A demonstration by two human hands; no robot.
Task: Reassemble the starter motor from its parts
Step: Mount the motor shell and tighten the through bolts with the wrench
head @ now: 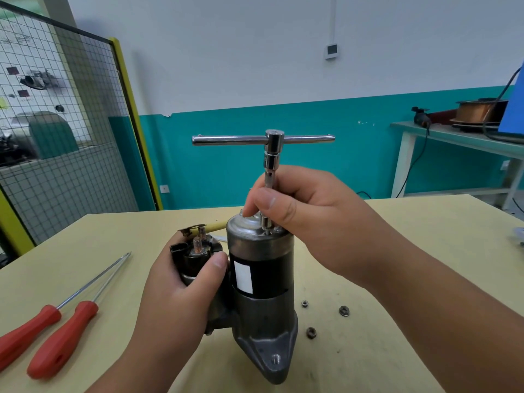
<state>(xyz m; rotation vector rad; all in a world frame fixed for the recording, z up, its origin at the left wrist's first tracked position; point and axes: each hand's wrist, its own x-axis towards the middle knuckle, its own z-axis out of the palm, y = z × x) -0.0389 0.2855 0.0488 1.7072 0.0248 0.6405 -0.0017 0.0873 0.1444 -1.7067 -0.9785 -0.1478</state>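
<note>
The starter motor stands upright on the beige table, nose housing down, black body with a white label. My left hand grips its black solenoid, whose copper studs point up. A chrome T-handle socket wrench stands vertically on the motor's metal end cap. My right hand is closed around the wrench's shaft just above the cap; the socket tip is partly hidden by my fingers. Three loose nuts lie on the table right of the motor.
Two red-handled screwdrivers lie at the left on the table. A wire-mesh guard with a yellow frame stands at the far left. A green bench with a copper wire spool is at the back right.
</note>
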